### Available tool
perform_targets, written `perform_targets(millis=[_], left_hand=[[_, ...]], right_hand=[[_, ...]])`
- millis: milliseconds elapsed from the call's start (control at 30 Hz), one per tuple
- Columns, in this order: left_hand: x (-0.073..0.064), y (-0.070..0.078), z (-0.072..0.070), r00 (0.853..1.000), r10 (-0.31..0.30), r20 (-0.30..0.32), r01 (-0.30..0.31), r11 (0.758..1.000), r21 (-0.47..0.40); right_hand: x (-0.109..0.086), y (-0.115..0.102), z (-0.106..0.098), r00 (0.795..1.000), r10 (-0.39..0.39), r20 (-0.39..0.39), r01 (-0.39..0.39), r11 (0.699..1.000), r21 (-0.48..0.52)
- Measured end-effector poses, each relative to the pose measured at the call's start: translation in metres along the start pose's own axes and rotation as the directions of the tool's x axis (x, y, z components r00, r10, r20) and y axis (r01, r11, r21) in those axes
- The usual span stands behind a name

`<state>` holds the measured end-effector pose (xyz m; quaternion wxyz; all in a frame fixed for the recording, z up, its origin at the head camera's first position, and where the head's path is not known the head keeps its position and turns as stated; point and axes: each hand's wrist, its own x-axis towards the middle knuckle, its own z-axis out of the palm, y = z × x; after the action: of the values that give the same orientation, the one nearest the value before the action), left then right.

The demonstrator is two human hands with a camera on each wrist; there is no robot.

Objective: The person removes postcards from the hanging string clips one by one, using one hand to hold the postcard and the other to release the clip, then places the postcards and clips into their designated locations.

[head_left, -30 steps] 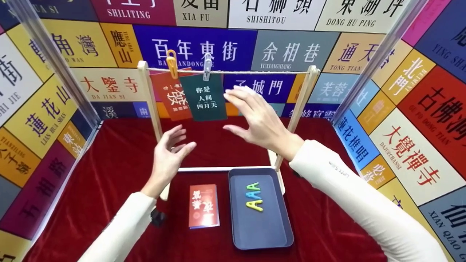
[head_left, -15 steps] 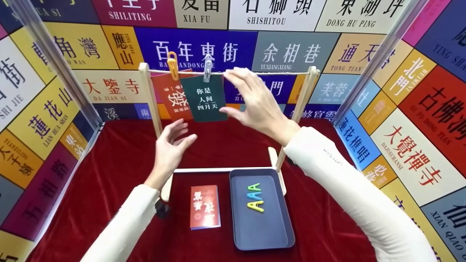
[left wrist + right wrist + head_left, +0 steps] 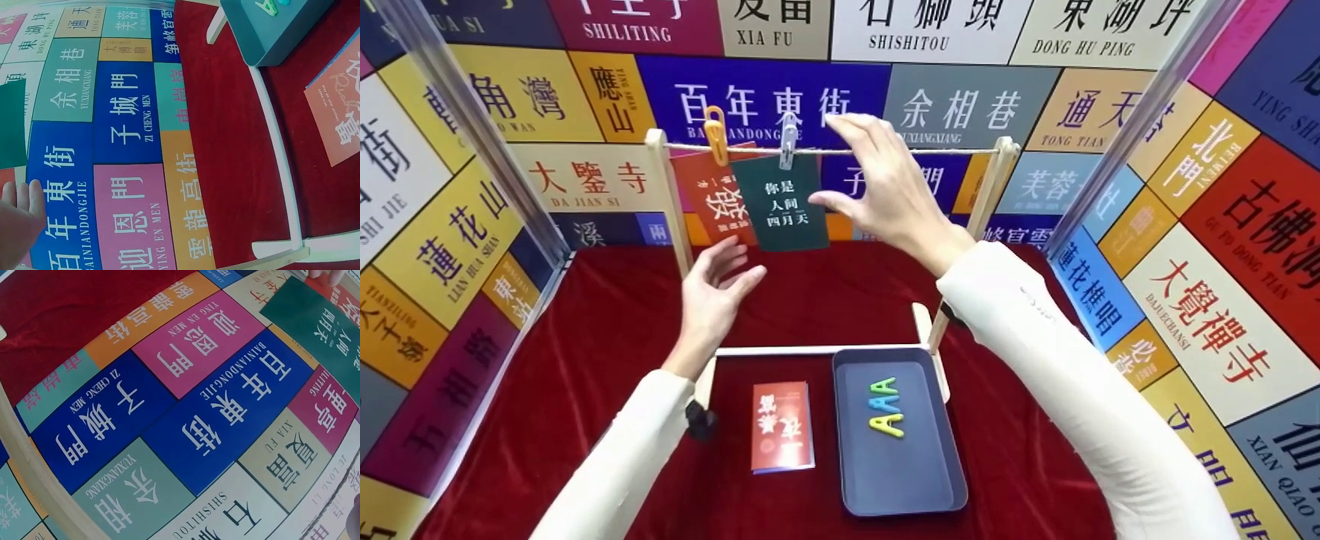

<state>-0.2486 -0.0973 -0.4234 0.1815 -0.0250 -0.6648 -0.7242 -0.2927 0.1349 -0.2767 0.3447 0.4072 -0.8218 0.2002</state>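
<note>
A dark green card [image 3: 784, 214] with white characters hangs from the string by a grey clothespin [image 3: 787, 142]. Partly behind it, a red card [image 3: 718, 202] hangs tilted from an orange clothespin [image 3: 715, 136]. My right hand [image 3: 892, 187] is beside the green card's right edge, fingers spread and holding nothing, its thumb close to that edge. Below the red card is my left hand [image 3: 711, 292], fingers loosely bent, fingertips near the card's lower edge; whether they touch it I cannot tell. In the left wrist view, part of the left hand [image 3: 19, 228] shows near the green card [image 3: 12, 126].
A wooden frame [image 3: 994, 187] carries the string [image 3: 930, 151]. On the red cloth lie a red booklet or stack of cards [image 3: 782, 427] and a dark grey tray [image 3: 896, 480] holding green, blue and yellow clothespins [image 3: 886, 426]. Printed panels stand behind and at both sides.
My right hand has risen toward the string, beside the clothespin on the green card. My left hand has lifted slightly toward the red card. The hanging cards have barely moved.
</note>
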Motion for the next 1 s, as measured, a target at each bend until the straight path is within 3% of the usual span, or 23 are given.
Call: perform_targets(millis=[467,1000], left_hand=[[0.008,0.001,0.008,0.998,-0.037,-0.048,0.033,0.997,-0.076],[0.018,-0.001,0.017,0.994,-0.107,-0.018,0.105,0.989,-0.1]], right_hand=[[0.022,-0.005,0.002,0.981,0.164,0.105,-0.17,0.984,0.053],[0.043,-0.013,0.003,0.918,0.323,0.229,-0.333,0.943,0.007]])
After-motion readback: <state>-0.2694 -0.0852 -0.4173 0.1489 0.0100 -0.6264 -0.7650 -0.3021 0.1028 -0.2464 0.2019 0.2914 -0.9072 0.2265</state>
